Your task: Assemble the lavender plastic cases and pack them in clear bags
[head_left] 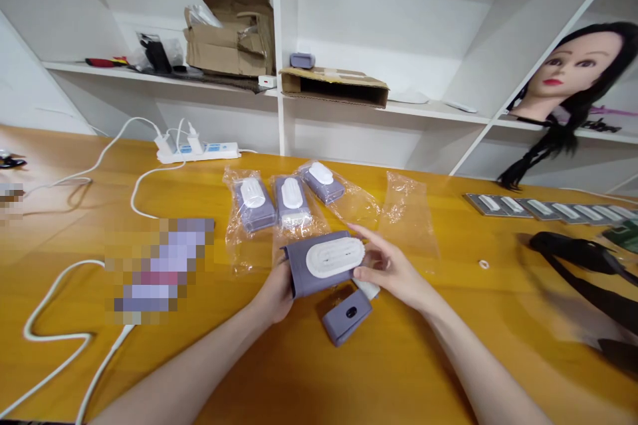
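A purple box-like casing is held tilted just above the table, a white ridged oval piece on its upper face. My left hand is closed around its left end, the fingers partly hidden behind it. At the other end, my right hand grips the casing between thumb and fingers. Below it lies a smaller purple part with a dark oval opening, beside a pale piece partly covered by my right hand. Similar purple units lie behind in clear bags: a left one, a middle one and a right one.
An empty clear bag lies behind my right hand. At left are a blurred-out phone-like object with a white cable, and a power strip. Metal plates, a small white ring and a black strap are at right.
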Available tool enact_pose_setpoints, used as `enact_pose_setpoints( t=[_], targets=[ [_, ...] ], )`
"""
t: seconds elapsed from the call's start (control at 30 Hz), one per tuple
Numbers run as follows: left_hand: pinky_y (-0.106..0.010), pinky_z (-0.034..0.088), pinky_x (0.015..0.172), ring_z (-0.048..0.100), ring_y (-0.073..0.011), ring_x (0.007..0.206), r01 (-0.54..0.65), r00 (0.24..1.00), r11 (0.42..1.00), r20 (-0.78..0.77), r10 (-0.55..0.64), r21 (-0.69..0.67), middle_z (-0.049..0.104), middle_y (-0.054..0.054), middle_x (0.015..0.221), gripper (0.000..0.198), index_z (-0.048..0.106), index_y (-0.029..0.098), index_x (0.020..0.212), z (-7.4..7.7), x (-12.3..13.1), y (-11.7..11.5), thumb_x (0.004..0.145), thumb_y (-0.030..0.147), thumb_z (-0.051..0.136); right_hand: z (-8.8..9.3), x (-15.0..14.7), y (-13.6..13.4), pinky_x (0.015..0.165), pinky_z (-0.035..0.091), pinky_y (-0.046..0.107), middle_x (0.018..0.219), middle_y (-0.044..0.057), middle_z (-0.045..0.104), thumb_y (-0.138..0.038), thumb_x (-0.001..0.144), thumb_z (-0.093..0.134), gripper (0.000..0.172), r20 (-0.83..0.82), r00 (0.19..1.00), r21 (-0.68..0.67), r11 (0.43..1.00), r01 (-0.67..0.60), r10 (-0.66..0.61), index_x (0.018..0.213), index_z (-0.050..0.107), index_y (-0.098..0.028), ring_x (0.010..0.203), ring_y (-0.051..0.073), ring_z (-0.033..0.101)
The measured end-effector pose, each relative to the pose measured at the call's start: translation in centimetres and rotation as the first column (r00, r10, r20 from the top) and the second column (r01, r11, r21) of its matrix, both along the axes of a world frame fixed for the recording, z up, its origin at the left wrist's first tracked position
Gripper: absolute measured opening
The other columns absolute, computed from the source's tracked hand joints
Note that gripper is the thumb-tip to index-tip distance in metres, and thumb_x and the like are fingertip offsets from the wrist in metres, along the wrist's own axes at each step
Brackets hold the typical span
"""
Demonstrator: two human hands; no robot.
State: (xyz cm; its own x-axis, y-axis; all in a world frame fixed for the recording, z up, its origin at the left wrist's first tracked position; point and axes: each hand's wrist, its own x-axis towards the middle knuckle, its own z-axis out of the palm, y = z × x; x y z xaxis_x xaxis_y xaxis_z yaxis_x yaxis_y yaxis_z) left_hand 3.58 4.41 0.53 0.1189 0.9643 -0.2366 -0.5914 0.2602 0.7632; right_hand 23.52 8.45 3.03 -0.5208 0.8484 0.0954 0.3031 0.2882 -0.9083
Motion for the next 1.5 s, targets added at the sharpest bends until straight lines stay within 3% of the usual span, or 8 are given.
enact_pose_setpoints(
  t=[0.1,0.2,0.33,0.57,0.8,1.07,1.27,1.5],
  targets=[
    [-0.039,0.046,0.093,0.06,-0.0279,0.108,-0.031,0.999,0.999,-0.028,0.031,-0.009,0.07,-0.009,0.108,0.037,0.068,0.016,0.1,-0.1,-0.1,0.0,0.068,0.035,0.068,0.2,-0.1,-0.4,0.089,0.046,0.045,0.124,0.007,0.047,-0.027,0.073,0.07,0.057,0.131,0.989,0.335,0.942,0.024,-0.072,0.127,0.051,-0.031,0.107,0.024,0.051],
    [-0.038,0.047,0.09,0.063,-0.0271,0.102,-0.091,0.993,0.996,-0.069,0.091,0.012,0.072,-0.007,0.101,0.031,0.069,0.017,0.093,-0.4,-0.1,0.1,0.066,0.03,0.068,-0.1,-0.3,-0.8,0.097,0.039,0.05,0.122,0.007,0.049,-0.021,0.076,0.067,0.047,0.195,0.977,0.534,0.845,-0.034,-0.083,0.121,0.056,-0.029,0.116,0.027,0.046],
    [-0.036,0.046,0.09,0.063,-0.0255,0.102,-0.146,0.98,0.985,-0.125,0.158,0.095,0.072,-0.006,0.103,0.029,0.069,0.017,0.094,-0.9,-0.4,0.3,0.067,0.027,0.063,-0.7,-0.3,-0.9,0.089,0.046,0.047,0.115,0.009,0.054,-0.02,0.08,0.062,0.04,0.213,0.973,0.684,0.725,-0.081,-0.092,0.119,0.056,-0.028,0.108,0.026,0.05],
    [-0.033,0.047,0.086,0.063,-0.0251,0.098,-0.235,0.948,0.963,-0.185,0.258,0.135,0.072,-0.004,0.094,0.024,0.07,0.018,0.085,-0.4,-1.0,0.0,0.063,0.024,0.062,-0.9,0.3,-1.1,0.096,0.043,0.052,0.133,0.01,0.052,-0.017,0.082,0.061,0.066,0.267,0.963,0.81,0.548,-0.207,-0.031,0.14,0.033,-0.027,0.122,0.029,0.042],
    [-0.038,0.046,0.088,0.062,-0.029,0.099,-0.216,0.952,0.97,-0.196,0.235,0.11,0.072,-0.006,0.092,0.024,0.07,0.016,0.082,-0.2,-1.8,-0.2,0.061,0.025,0.065,-0.3,-0.3,-2.8,0.089,0.048,0.052,0.124,0.01,0.059,-0.014,0.076,0.067,0.072,0.169,0.985,0.841,0.524,-0.133,-0.021,0.139,0.036,-0.028,0.113,0.03,0.05],
    [-0.037,0.043,0.096,0.059,-0.029,0.109,0.083,0.996,0.984,-0.029,-0.08,0.155,0.069,-0.009,0.109,0.036,0.069,0.014,0.098,0.3,-1.9,0.1,0.066,0.029,0.062,0.0,-0.7,-3.6,0.091,0.048,0.052,0.121,0.016,0.06,-0.008,0.078,0.063,0.06,0.184,0.981,0.895,0.424,-0.141,-0.06,0.133,0.042,-0.014,0.115,0.029,0.051],
    [-0.038,0.039,0.1,0.059,-0.0283,0.109,0.13,0.991,0.966,-0.043,-0.123,0.223,0.07,-0.009,0.106,0.035,0.068,0.015,0.1,-0.1,-2.0,0.5,0.07,0.027,0.058,0.2,-0.6,-3.9,0.095,0.045,0.051,0.126,0.016,0.056,-0.003,0.079,0.06,0.063,0.287,0.957,0.872,0.425,-0.241,-0.047,0.136,0.037,-0.013,0.123,0.029,0.043],
    [-0.037,0.042,0.096,0.059,-0.0278,0.109,0.171,0.985,0.964,-0.036,-0.167,0.205,0.069,-0.008,0.11,0.042,0.064,0.016,0.111,0.4,-2.1,0.3,0.072,0.032,0.059,0.2,-1.0,-4.0,0.094,0.045,0.05,0.121,0.014,0.058,-0.011,0.079,0.063,0.069,0.227,0.968,0.859,0.49,-0.148,-0.105,0.14,0.03,-0.016,0.116,0.028,0.045]
  ],
)
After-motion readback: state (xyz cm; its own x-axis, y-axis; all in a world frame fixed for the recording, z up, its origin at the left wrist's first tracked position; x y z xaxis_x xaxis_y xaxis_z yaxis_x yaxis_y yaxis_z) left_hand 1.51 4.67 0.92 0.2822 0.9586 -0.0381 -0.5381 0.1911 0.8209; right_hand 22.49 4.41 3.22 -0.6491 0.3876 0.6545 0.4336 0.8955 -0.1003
